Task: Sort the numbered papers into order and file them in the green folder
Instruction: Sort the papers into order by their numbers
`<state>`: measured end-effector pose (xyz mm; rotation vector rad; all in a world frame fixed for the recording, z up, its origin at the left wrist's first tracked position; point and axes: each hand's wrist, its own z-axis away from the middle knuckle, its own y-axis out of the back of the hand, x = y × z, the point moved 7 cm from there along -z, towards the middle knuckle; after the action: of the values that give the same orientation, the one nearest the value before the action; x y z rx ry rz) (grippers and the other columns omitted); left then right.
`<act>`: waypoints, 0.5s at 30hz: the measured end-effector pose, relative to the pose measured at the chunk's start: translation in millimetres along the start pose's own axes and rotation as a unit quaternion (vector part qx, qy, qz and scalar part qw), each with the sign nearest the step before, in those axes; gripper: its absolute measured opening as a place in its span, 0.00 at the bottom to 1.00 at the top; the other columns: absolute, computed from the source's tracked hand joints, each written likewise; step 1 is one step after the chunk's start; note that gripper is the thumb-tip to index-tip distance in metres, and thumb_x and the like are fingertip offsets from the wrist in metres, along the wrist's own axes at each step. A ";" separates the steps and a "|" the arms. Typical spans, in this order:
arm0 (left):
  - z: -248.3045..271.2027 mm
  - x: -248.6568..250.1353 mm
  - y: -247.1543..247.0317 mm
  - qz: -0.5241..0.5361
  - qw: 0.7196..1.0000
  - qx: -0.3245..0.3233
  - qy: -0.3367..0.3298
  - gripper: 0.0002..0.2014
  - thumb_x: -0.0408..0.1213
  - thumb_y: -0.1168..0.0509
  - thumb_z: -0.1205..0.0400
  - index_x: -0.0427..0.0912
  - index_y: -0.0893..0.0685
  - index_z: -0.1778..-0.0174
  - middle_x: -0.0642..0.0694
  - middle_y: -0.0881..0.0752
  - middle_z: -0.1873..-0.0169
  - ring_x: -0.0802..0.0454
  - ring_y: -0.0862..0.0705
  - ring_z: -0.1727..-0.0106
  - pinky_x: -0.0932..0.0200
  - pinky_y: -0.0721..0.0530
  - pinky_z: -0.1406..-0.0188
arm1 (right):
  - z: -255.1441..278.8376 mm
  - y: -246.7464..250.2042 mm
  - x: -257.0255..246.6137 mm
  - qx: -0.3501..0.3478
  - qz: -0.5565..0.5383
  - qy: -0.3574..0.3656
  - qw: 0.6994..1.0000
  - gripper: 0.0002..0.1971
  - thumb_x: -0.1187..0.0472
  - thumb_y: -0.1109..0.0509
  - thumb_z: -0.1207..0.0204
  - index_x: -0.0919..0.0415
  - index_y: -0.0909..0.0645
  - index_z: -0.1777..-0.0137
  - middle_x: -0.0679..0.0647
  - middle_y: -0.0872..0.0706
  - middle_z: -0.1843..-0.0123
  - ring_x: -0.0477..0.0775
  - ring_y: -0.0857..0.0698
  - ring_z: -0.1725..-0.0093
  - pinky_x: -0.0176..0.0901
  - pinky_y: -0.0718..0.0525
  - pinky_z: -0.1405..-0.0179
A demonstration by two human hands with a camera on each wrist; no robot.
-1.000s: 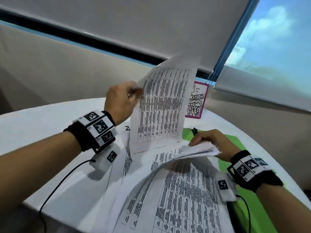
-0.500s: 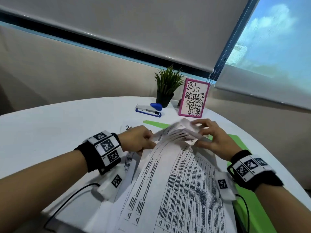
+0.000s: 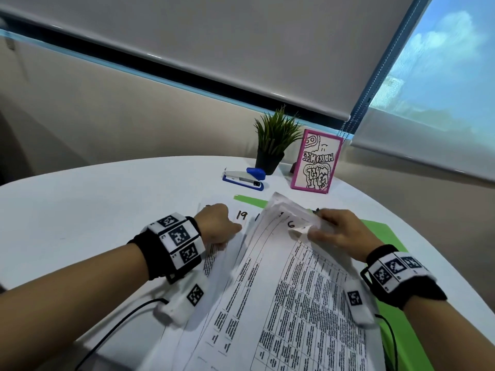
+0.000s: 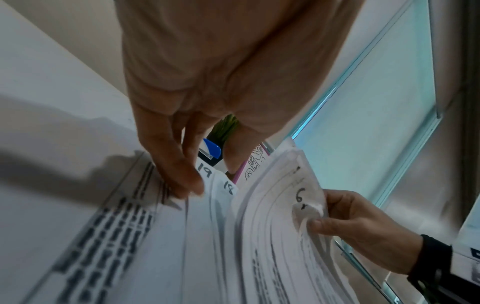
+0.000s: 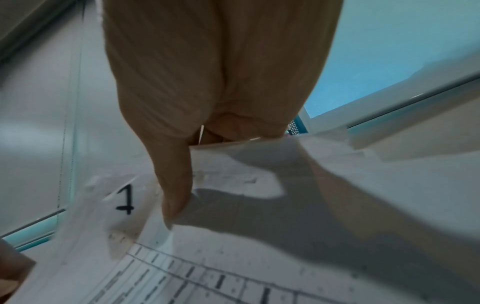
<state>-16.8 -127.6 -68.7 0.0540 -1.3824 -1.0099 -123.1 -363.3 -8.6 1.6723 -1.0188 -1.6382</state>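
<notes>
Papers: unsorted stack (image 3: pixel 302 290) lies nearest, over the green folder (image 3: pixel 385 234) on the tabletop (image 3: pixel 93 204). My right hand (image 3: pixel 340 234) pinches its lifted far corners, 6 showing; my left hand (image 3: pixel 214 226) presses straight fingers (image 4: pixel 179 179) beside sheet 19 (image 3: pixel 242 216). Advise fanning corners singly, reading numbers before pulling.

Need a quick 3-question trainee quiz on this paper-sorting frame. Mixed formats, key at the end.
1. True or false: the right hand pinches the curled far corner of the white printed paper stack.
2. Which handwritten number shows just beside the left hand? A) 19 B) 40 C) 55
3. Fill in: the blue-and-white stapler lies on the round white table next to a potted green ____.

Key: 1 true; 2 A; 3 plant.
</notes>
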 end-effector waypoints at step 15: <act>18.1 27.4 -7.6 0.012 0.982 -0.077 -0.173 0.08 0.30 0.25 0.24 0.43 0.18 0.65 0.57 0.16 0.69 0.63 0.22 0.77 0.71 0.25 0.73 | -12.6 -15.9 13.4 -0.051 -0.015 -0.004 0.999 0.15 0.73 0.19 0.38 0.69 0.18 0.52 0.37 0.10 0.59 0.33 0.15 0.59 0.30 0.21 0.58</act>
<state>-39.7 -139.7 -47.1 -0.2639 -1.6085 -1.1403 -109.4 -367.3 -28.2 1.6230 -0.9024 -1.6882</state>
